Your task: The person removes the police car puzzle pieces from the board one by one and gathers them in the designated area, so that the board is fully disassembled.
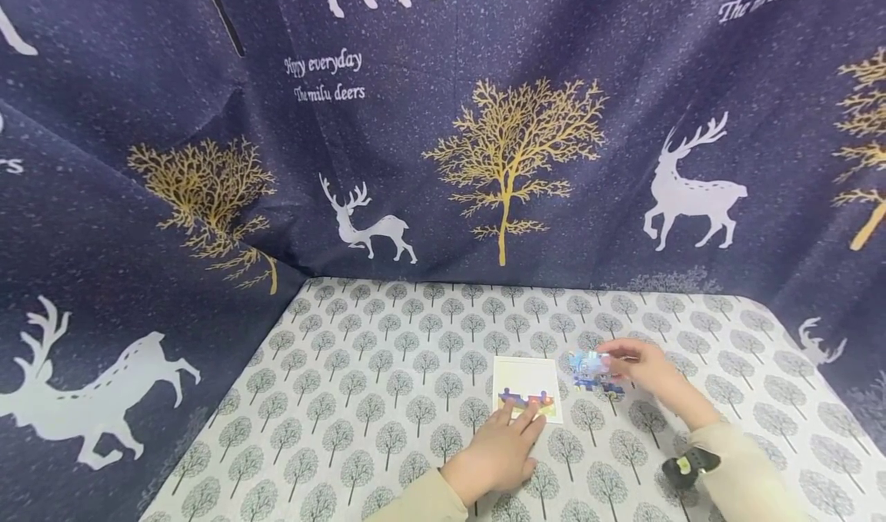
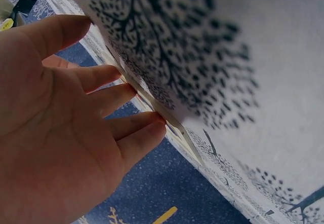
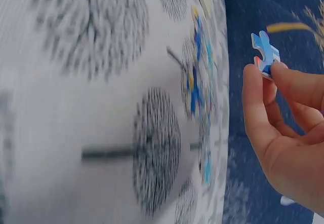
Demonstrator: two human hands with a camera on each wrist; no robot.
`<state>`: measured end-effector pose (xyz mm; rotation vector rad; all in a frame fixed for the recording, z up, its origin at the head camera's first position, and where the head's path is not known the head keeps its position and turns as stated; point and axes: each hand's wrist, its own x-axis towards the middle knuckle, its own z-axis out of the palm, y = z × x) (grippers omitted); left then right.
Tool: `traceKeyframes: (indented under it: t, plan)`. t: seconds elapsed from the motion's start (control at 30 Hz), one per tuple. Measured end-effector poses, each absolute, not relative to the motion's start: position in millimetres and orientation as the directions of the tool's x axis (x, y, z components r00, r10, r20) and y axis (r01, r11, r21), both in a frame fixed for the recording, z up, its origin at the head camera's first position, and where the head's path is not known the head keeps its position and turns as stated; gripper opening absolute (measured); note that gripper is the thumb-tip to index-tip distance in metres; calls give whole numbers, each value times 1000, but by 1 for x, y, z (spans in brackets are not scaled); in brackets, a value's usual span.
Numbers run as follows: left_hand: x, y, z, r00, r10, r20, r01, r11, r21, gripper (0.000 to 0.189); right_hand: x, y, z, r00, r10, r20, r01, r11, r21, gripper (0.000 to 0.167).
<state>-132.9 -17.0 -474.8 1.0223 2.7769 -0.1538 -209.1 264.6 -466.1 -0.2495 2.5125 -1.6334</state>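
A white puzzle tray lies on the tablecloth, with a row of joined, colourful jigsaw pieces along its near side. My left hand rests its outstretched fingertips on that row. In the left wrist view these fingers reach the tray's thin edge. To the right of the tray lies a cluster of loose blue jigsaw pieces, partly covered by my right hand. Between thumb and fingertips that hand pinches one blue-and-white jigsaw piece, raised off the cloth in the right wrist view.
A white tablecloth printed with grey trees covers the table. Dark blue curtains with deer and trees hang behind it and along the left side. A black device with a yellow-green mark sits at my right wrist.
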Motion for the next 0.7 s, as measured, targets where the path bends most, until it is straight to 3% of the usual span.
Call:
traceKeyframes:
  t: [0.37, 0.7]
  plan:
    - [-132, -19, -471, -747, 629, -215, 644, 765, -4, 61, -197, 309, -476, -986, -161, -50, -18, 396, -918, 42]
    - [-133, -18, -473, -748, 630, -210, 644, 765, -1, 62, -190, 320, -479, -985, -127, -120, 59, 403, -913, 43]
